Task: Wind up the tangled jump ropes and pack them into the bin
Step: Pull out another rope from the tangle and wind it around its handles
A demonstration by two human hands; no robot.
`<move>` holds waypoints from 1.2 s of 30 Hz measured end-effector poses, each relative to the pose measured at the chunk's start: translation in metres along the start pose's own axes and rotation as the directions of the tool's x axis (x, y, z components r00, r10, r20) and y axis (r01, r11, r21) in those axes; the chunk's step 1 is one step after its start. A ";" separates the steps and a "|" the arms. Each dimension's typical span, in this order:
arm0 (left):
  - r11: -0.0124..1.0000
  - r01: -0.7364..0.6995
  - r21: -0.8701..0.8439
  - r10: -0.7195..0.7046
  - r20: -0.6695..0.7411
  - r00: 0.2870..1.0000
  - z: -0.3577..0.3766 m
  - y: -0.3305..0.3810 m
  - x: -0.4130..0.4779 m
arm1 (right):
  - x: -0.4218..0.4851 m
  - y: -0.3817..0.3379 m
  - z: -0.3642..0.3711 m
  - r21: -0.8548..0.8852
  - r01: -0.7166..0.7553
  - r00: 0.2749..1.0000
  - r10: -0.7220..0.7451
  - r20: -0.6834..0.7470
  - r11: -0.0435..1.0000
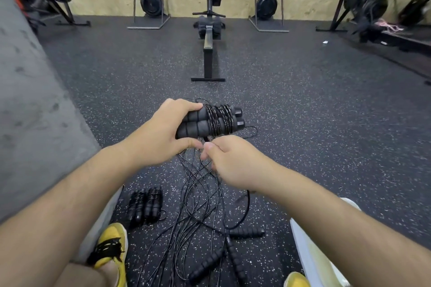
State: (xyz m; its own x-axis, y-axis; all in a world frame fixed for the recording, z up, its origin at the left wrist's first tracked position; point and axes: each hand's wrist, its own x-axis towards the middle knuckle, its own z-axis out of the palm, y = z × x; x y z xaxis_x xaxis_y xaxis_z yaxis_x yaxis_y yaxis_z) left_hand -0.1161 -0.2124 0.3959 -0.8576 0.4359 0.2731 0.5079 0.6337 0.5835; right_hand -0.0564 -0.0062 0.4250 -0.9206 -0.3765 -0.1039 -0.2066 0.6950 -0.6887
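My left hand (161,130) grips a pair of black foam jump rope handles (203,123) held side by side, with black cord wound several turns around their right half. Just below them my right hand (229,161) pinches the loose end of that cord. A tangle of black ropes (200,196) hangs and spreads on the floor beneath my hands. Three loose handles (247,232) lie at its lower end. Two wound rope bundles (145,205) lie side by side on the floor to the left. No bin is in view.
I sit on a speckled black rubber floor (303,123), yellow shoes (112,247) at the bottom. A rowing machine (208,49) stands straight ahead, more machines along the far wall. A grey padded block (30,105) rises at my left.
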 end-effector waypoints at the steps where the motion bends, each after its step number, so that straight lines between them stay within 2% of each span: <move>1: 1.000 -0.014 0.002 0.014 -0.002 1.000 0.000 0.000 0.001 | -0.004 -0.003 -0.004 -0.039 0.013 1.000 -0.012 0.011 0.999; 3: 1.000 -0.022 -0.023 0.022 0.011 1.000 -0.002 -0.001 0.000 | -0.011 -0.007 -0.012 -0.123 0.034 0.999 -0.032 0.022 0.992; 8: 0.988 -0.071 0.137 0.075 -0.023 0.997 -0.002 -0.005 0.001 | -0.024 -0.012 -0.037 -0.310 0.096 0.989 -0.127 -0.082 0.946; 12: 0.957 -0.108 0.270 0.119 -0.022 0.993 0.003 0.003 0.000 | -0.024 -0.011 -0.045 -0.567 0.182 0.950 -0.292 -0.110 0.803; 15: 0.937 -0.165 0.307 0.165 0.027 0.986 0.008 0.018 -0.002 | -0.011 0.001 -0.056 -0.645 0.231 0.893 -0.421 -0.157 0.729; 18: 0.951 -0.199 0.235 0.182 0.092 0.979 0.012 0.033 -0.007 | 0.002 0.019 -0.069 -0.561 0.294 0.851 -0.479 -0.214 0.774; 19: 0.969 -0.185 0.164 0.167 0.119 0.979 0.013 0.038 -0.009 | 0.007 0.026 -0.072 -0.507 0.315 0.848 -0.478 -0.228 0.802; 21: 0.993 -0.084 -0.088 0.098 0.175 0.980 0.014 0.051 -0.015 | 0.014 0.039 -0.077 -0.319 0.342 0.870 -0.426 -0.250 0.884; 23: 0.958 -0.012 -0.286 0.075 0.211 0.975 0.014 0.061 -0.023 | 0.019 0.050 -0.080 -0.067 0.375 0.888 -0.379 -0.261 0.925; 25: 0.934 0.011 -0.358 0.072 0.218 0.973 0.013 0.068 -0.027 | 0.021 0.055 -0.075 0.064 0.330 0.919 -0.305 -0.249 0.942; 28: 0.894 0.051 -0.446 0.042 0.196 0.980 0.016 0.072 -0.030 | 0.023 0.061 -0.065 0.338 0.204 0.978 -0.180 -0.102 0.919; 30: 0.907 0.025 -0.420 0.030 0.124 0.992 0.017 0.074 -0.028 | 0.021 0.062 -0.049 0.361 0.042 0.999 -0.052 0.016 0.932; 31: 0.929 0.000 -0.371 0.032 0.079 0.996 0.017 0.071 -0.027 | 0.019 0.058 -0.037 0.293 -0.058 0.996 0.073 -0.044 0.954; 32: 0.951 -0.023 -0.309 0.036 0.038 0.999 0.016 0.064 -0.025 | 0.015 0.053 -0.025 0.215 -0.056 0.969 0.105 -0.224 0.975; 33: 0.971 -0.032 -0.235 0.036 0.011 0.999 0.013 0.059 -0.023 | 0.016 0.049 -0.013 0.080 -0.002 0.944 0.028 -0.329 0.997; 36: 0.999 -0.039 -0.038 0.039 0.001 0.999 0.003 0.046 -0.018 | 0.023 0.041 0.023 0.062 0.051 0.996 -0.046 -0.079 0.997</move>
State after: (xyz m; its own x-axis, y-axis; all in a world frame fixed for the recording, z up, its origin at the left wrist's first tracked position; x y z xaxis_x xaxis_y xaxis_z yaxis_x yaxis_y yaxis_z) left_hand -0.0768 -0.1894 0.4155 -0.8373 0.4603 0.2950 0.5371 0.5920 0.6008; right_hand -0.0787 -0.0006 0.3784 -0.9333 -0.3587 -0.0149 -0.2325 0.6355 -0.7363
